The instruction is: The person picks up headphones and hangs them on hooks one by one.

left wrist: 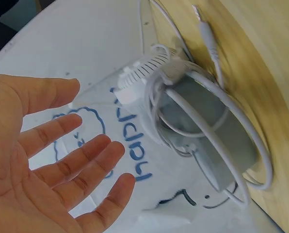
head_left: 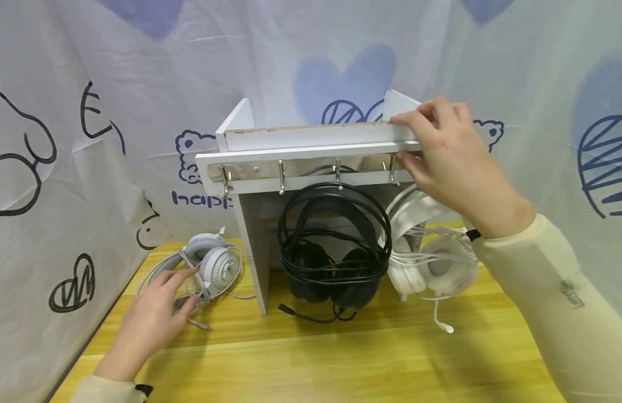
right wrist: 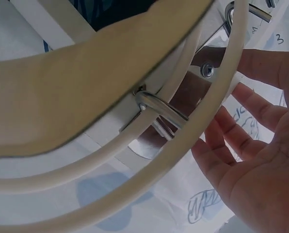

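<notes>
At the upper right, my right hand grips the front edge of a white shelf rack, fingers over the top and thumb on the hook board. In the right wrist view the white headset's cable loops hang over a metal hook beside that hand. My left hand reaches toward a grey-white headset lying on the table at the left. Its fingers are spread and relaxed in the left wrist view, apart from the headset's bundled cable, with nothing held.
A black headset with coiled cable hangs at the rack's middle, its microphone low over the wooden table. Beside it hangs a white headset. Hooks line the front board. White cloth with blue drawings surrounds the table.
</notes>
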Action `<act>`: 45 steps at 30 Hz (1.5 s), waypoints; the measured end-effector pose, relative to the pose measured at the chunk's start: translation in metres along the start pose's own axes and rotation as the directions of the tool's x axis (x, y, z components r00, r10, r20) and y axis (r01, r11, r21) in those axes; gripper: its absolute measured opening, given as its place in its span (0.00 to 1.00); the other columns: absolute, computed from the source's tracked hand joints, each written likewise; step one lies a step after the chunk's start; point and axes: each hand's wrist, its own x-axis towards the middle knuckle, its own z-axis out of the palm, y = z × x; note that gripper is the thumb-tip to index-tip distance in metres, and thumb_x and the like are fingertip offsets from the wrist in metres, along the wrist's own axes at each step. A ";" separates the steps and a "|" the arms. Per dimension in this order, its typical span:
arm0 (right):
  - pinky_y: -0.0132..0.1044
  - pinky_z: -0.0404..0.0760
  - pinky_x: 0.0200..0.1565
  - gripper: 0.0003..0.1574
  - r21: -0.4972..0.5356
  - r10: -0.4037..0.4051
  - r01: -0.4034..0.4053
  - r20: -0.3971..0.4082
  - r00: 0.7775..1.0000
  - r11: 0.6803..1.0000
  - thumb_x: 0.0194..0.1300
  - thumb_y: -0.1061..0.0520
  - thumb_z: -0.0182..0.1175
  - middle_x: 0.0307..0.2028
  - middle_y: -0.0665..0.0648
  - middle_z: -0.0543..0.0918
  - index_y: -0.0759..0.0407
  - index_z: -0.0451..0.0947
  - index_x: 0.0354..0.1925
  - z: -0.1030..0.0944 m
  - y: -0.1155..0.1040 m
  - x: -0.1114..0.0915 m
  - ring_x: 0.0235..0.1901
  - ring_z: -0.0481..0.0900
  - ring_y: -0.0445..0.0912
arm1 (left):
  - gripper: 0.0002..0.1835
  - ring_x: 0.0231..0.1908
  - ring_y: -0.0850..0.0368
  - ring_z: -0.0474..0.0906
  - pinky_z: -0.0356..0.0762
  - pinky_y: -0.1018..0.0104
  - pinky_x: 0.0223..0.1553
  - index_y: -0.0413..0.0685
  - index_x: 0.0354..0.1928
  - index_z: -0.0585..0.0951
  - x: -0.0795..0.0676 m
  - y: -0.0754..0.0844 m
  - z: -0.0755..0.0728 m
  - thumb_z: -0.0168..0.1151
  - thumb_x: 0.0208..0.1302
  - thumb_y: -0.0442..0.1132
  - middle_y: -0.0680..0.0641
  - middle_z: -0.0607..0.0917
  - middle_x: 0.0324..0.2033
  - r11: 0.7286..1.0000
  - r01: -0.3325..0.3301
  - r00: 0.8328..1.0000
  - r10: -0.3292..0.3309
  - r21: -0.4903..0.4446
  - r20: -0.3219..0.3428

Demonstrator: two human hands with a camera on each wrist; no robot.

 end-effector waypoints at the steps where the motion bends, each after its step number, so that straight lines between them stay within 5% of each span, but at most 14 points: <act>1: 0.71 0.77 0.55 0.30 -0.002 0.001 -0.001 0.005 1.000 1.000 0.71 0.62 0.68 0.61 0.75 0.76 0.60 0.76 0.69 0.000 -0.001 0.001 0.61 0.70 0.72 | 0.30 0.48 0.32 0.85 0.84 0.31 0.42 0.48 0.69 0.79 -0.001 -0.003 0.000 0.74 0.65 0.40 0.32 0.83 0.58 1.000 0.016 1.000 -0.016 0.000 0.012; 17: 0.69 0.73 0.59 0.28 -0.046 -0.059 0.058 -0.015 0.998 0.997 0.69 0.64 0.69 0.58 0.74 0.76 0.63 0.76 0.65 0.002 -0.003 0.005 0.57 0.71 0.73 | 0.32 0.50 0.20 0.81 0.80 0.25 0.43 0.43 0.72 0.74 -0.008 -0.067 -0.003 0.68 0.70 0.45 0.25 0.81 0.56 0.967 0.240 0.954 -0.252 0.090 0.161; 24: 0.68 0.71 0.61 0.27 -0.045 -0.061 0.060 -0.015 0.998 0.997 0.68 0.64 0.69 0.59 0.74 0.77 0.64 0.76 0.64 0.002 -0.003 0.007 0.58 0.71 0.73 | 0.32 0.48 0.12 0.78 0.79 0.25 0.35 0.39 0.72 0.71 -0.013 -0.091 -0.003 0.61 0.70 0.45 0.21 0.77 0.59 0.913 0.376 0.878 -0.406 0.160 0.253; 33: 0.67 0.71 0.61 0.27 -0.047 -0.072 0.071 -0.019 0.997 0.996 0.68 0.65 0.69 0.58 0.73 0.77 0.64 0.76 0.63 0.001 -0.003 0.008 0.57 0.71 0.72 | 0.34 0.49 0.11 0.77 0.79 0.26 0.39 0.37 0.72 0.70 -0.012 -0.110 0.002 0.59 0.72 0.52 0.16 0.75 0.61 0.865 0.467 0.799 -0.501 0.184 0.331; 45: 0.64 0.71 0.62 0.26 -0.053 -0.087 0.086 -0.020 0.996 0.995 0.68 0.65 0.70 0.57 0.73 0.77 0.66 0.76 0.62 0.002 -0.002 0.006 0.56 0.71 0.71 | 0.31 0.51 0.11 0.76 0.79 0.25 0.40 0.38 0.67 0.76 -0.012 -0.118 0.007 0.58 0.73 0.54 0.18 0.75 0.62 0.870 0.456 0.775 -0.491 0.187 0.397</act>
